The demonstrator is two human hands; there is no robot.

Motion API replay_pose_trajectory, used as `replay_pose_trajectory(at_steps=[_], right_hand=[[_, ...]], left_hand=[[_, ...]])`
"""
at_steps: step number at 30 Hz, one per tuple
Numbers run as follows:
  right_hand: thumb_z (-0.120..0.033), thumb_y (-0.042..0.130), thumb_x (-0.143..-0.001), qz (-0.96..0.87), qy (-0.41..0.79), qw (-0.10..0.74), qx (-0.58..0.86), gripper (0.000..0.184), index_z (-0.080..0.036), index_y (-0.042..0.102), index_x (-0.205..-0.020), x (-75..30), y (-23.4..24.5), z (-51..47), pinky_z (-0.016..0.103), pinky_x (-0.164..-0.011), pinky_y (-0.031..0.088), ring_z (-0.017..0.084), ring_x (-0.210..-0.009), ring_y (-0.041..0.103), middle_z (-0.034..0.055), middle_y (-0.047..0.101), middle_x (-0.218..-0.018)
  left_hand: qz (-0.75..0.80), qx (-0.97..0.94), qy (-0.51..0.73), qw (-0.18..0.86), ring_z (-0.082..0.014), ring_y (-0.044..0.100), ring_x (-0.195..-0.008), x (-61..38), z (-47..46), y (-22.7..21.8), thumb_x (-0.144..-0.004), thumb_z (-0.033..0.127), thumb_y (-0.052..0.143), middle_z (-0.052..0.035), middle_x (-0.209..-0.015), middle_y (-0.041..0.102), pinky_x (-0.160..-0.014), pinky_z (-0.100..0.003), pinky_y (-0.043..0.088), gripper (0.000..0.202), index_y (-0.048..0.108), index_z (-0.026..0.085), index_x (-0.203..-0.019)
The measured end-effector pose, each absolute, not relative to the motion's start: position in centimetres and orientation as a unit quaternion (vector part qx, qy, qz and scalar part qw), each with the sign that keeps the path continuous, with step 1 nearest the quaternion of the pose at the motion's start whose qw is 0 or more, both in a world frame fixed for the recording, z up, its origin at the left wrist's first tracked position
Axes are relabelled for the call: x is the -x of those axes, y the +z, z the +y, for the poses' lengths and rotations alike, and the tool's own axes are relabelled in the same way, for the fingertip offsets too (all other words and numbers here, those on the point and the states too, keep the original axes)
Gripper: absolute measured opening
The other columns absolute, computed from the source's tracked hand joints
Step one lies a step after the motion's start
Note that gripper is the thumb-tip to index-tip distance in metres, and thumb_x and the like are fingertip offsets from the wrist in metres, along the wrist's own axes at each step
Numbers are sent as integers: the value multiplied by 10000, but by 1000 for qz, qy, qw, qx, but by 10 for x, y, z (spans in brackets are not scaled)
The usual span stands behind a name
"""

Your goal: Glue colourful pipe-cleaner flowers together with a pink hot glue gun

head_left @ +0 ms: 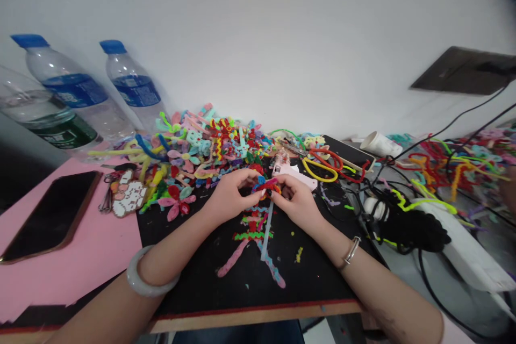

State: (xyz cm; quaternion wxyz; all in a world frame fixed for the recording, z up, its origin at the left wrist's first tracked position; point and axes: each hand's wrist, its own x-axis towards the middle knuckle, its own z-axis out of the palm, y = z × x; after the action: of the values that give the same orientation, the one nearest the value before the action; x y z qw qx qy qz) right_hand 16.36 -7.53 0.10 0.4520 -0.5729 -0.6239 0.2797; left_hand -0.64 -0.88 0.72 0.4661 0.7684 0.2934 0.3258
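Observation:
Close together over the black mat (193, 258), my left hand (236, 193) and my right hand (296, 201) both pinch a small pipe cleaner piece (266, 185) in blue, pink and orange. My fingers cover part of it. Below them on the mat lies a flat pipe cleaner figure (253, 235) with red and green bands and two long legs, one pink, the other blue and pink. A thin translucent stick (266, 236) runs down from beneath my right fingers, across the figure. Just behind my right hand rests a pale pink glue gun (294, 172).
A heap of coloured pipe cleaner pieces (217, 142) lines the wall. At left are several water bottles (135, 88), a phone (50, 215) on pink paper (108, 247) and a keychain (129, 196). Cables, a white power strip (463, 247) and a paper cup (381, 144) occupy the right.

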Motion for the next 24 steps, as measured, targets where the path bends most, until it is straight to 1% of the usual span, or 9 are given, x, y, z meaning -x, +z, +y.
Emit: replay_pose_trajectory(at_steps=[3,7,11,18,24], right_hand=[[-276,567,-772,-571,363,477,561,111,-175,556,-817,-164,-2,-74,227,-503,372,98,-549,446,-18,509,-668],[-287,582,-757,-542,404,499,543,123,-180,522,-769,-164,-2,-73,250,-560,414,106,-574,471,-20,504,-670],[-284,579,-752,-543,411,498,538,126,-177,535,-803,-164,2,-73,257,-584,419,112,-600,479,-15,512,-691],[-289,567,-753,-544,401,491,550,121,-174,533,-767,-165,0,-73,254,-584,414,110,-598,479,-13,521,-690],[-285,561,-761,-553,387,479,562,118,-173,526,-745,-166,-2,-73,250,-569,400,105,-577,456,-18,505,-665]], left_hand=[[292,-708,326,555,-183,631,-870,4,-9,5,-706,254,644,-80,-960,654,-792,-303,505,312,565,129,-981],[304,-670,331,591,-185,633,-896,2,-8,4,-674,243,680,-76,-966,662,-819,-309,506,331,567,133,-965],[299,-645,341,616,-181,631,-880,1,-7,2,-667,243,689,-79,-933,657,-822,-326,507,329,563,125,-947],[314,-634,339,620,-170,632,-853,1,-6,2,-639,249,716,-78,-898,657,-834,-338,507,346,579,121,-929],[324,-629,334,623,-162,638,-820,1,-6,2,-634,232,716,-77,-881,664,-813,-328,515,333,585,117,-918]])
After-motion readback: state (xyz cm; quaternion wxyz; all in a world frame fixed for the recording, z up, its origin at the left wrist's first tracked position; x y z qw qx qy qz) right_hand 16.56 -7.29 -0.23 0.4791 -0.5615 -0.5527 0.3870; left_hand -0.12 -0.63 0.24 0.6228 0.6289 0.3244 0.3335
